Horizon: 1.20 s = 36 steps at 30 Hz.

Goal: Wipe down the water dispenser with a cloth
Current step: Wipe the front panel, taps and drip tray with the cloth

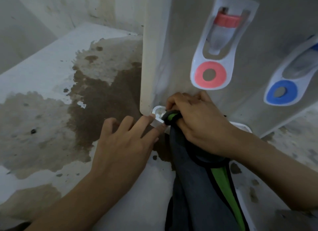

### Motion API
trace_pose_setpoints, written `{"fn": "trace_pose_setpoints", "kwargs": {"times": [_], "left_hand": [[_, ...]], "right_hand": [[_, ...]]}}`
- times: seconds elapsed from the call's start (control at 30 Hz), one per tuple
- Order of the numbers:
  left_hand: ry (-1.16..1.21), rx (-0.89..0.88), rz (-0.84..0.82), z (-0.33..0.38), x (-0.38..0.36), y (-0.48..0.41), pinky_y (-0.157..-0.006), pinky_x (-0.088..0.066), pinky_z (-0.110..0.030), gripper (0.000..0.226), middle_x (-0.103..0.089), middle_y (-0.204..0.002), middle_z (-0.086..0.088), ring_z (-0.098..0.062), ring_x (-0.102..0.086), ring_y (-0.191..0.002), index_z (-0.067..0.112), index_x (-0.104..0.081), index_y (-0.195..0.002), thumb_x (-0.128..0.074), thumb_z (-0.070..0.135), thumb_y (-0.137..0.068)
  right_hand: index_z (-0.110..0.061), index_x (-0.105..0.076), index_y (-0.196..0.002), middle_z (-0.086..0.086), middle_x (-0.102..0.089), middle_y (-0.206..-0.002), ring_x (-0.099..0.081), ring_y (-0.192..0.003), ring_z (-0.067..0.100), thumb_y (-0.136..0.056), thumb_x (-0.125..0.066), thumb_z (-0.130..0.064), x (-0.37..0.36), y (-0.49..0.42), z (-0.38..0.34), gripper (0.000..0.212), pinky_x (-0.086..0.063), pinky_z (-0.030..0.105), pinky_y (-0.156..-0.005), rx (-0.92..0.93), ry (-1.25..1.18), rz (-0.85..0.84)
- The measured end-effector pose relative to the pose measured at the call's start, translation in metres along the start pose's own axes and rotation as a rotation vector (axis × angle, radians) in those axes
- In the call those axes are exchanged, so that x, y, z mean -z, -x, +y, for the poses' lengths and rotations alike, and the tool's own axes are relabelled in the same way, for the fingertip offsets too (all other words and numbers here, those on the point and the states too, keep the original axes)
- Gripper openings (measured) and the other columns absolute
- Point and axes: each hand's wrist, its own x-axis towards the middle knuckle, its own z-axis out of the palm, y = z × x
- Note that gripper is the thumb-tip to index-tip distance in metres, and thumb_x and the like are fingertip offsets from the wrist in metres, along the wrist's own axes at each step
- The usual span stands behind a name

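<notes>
The wipe-down looks partway done: the right hand (197, 122), its grip clenched round the dark cloth (189, 179), works the white tray corner (158, 112) at the foot of the water dispenser (180, 41), the left hand (123, 144), grip released, fingertips touching that corner, with the front panel probably left, on a stained, peeling tabletop (43, 110) below blotched walls (77, 7).

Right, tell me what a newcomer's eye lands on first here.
The red ring and blue ring stand out on the water dispenser's grey front, upper right. A big brown stain spreads over the white surface to its left. At the dispenser's bottom corner the right hand grips a grey-and-green cloth against a small white piece, which the left hand touches.
</notes>
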Motion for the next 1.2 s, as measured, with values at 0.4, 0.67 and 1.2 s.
{"fn": "trace_pose_setpoints", "kwargs": {"times": [0.4,0.67,1.2], "left_hand": [[-0.02,-0.004,0.019,-0.001,0.002,-0.002,-0.071,-0.035,-0.039,0.024,-0.065,-0.107,0.001,-0.024,-0.06,-0.079,0.023,-0.063,-0.109,-0.051,0.02,-0.089],[0.034,-0.021,-0.002,-0.01,0.001,-0.002,-0.073,-0.032,-0.038,0.039,-0.063,-0.114,0.002,-0.022,-0.06,-0.08,0.026,-0.063,-0.115,-0.06,0.013,-0.078],[0.102,-0.001,-0.085,-0.012,0.003,-0.003,-0.072,-0.031,-0.035,0.038,-0.061,-0.116,0.003,-0.022,-0.057,-0.08,0.032,-0.052,-0.117,-0.039,0.026,-0.081]], "right_hand": [[-0.02,-0.048,-0.092,0.002,-0.069,-0.092,-0.06,-0.095,0.016,-0.084,-0.047,0.002,-0.008,0.005,0.001,0.024,-0.044,0.03,-0.089,-0.241,-0.812,0.097],[-0.019,-0.046,-0.096,-0.012,-0.061,-0.085,-0.06,-0.088,0.0,-0.086,-0.042,0.015,-0.01,0.022,-0.004,0.036,-0.043,0.012,-0.08,-0.364,-1.01,0.56],[-0.026,-0.063,-0.094,-0.007,-0.065,-0.093,-0.058,-0.089,0.003,-0.072,-0.061,-0.007,-0.004,0.007,-0.007,0.029,-0.044,0.011,-0.08,-0.203,-0.506,0.505]]}}
